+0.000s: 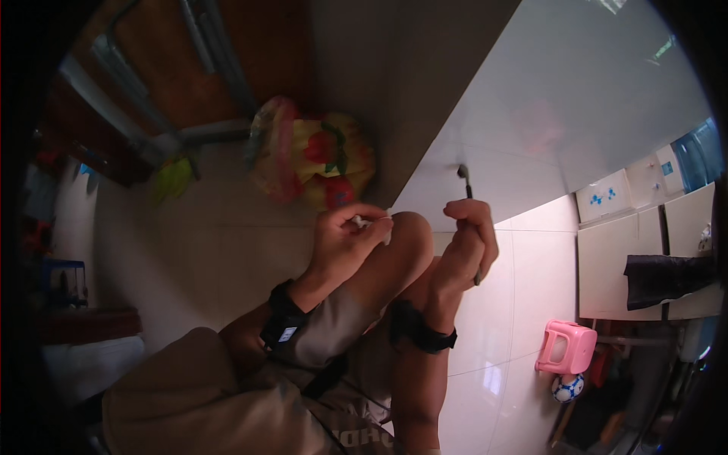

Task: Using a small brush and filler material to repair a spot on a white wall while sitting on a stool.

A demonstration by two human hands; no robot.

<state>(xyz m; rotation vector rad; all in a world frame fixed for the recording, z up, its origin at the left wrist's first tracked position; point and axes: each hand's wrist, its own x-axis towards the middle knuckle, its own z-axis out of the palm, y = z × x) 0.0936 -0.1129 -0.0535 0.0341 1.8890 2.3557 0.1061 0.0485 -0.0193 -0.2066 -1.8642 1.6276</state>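
Your left hand [350, 239] pinches a crumpled white wad [360, 221] beside your knee [409, 235]. Your right hand [469, 243] curls round a slim, dark, blunt-headed tool [469, 188], overlapping the smooth grey panel [546, 121]; contact unclear. Panel edge straight, slanting; glossy tiles [523, 303] stretch toward a pink stool [580, 349].
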